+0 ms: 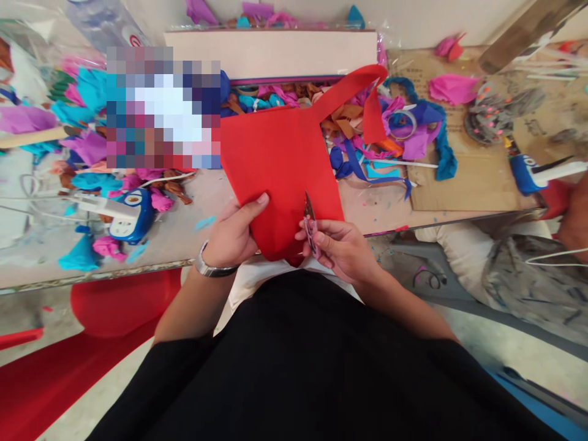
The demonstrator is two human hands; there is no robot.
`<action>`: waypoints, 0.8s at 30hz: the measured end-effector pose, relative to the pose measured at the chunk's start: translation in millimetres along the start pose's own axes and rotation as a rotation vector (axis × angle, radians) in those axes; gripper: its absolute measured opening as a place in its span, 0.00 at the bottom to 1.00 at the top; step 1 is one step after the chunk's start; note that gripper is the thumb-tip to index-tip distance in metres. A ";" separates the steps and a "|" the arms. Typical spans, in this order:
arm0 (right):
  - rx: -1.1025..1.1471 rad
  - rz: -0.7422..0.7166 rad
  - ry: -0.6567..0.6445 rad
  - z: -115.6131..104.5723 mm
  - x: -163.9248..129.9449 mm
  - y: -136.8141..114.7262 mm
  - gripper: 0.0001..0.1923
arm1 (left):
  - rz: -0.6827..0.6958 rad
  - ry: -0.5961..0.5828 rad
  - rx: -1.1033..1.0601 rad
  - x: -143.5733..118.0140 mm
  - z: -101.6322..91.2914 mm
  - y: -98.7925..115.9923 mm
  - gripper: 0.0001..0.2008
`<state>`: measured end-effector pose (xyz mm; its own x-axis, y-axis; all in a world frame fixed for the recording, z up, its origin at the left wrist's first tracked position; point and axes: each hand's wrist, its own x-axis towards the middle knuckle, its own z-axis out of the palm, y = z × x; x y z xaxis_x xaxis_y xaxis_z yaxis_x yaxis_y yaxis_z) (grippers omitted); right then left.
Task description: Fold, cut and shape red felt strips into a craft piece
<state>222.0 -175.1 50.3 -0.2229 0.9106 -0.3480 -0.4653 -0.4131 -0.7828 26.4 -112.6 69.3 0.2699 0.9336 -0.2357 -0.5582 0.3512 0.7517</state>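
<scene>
A red fabric bag [285, 165] lies from the table's front edge down to my lap, its strap handle stretching up to the right. My left hand [236, 226] grips the bag's left lower side, thumb on top and the other fingers hidden beneath. In my right hand [337, 242] is a small pair of scissors [311, 229] with pinkish handles, blades pointing up and away from me over the bag. Whether the blades are apart or together I cannot tell.
Crumpled fabric pieces [94, 147] in several colours cover the table's left side. A blue-and-white power strip [131, 217] with a white plug lies among them. Tangled scraps [351, 119] sit behind the bag, near a roll of tape [403, 124]. Flattened cardboard [441, 190] and another person's arm [574, 214] are at right.
</scene>
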 end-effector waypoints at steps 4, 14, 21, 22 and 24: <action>0.002 -0.005 0.008 0.2 -0.5 -1.5 0.20 | 0.013 0.017 0.035 -2.6 1.1 -1.0 0.23; 0.013 -0.018 0.023 4.3 0.4 0.1 0.18 | -0.044 0.005 0.030 -4.7 -2.1 -0.8 0.20; 0.012 -0.012 0.043 6.0 0.9 0.4 0.19 | -0.021 -0.003 0.036 -6.2 0.0 -0.6 0.20; 0.012 -0.010 0.045 6.1 0.9 0.4 0.20 | -0.019 -0.001 0.038 -6.5 0.2 -0.7 0.20; 0.016 -0.009 0.047 6.2 0.8 0.4 0.20 | -0.021 -0.001 0.044 -6.7 0.1 -0.5 0.21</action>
<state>216.4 -174.5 52.9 -0.1786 0.9136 -0.3653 -0.4809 -0.4050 -0.7776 25.0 -119.1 70.6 0.2819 0.9260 -0.2511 -0.5174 0.3672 0.7729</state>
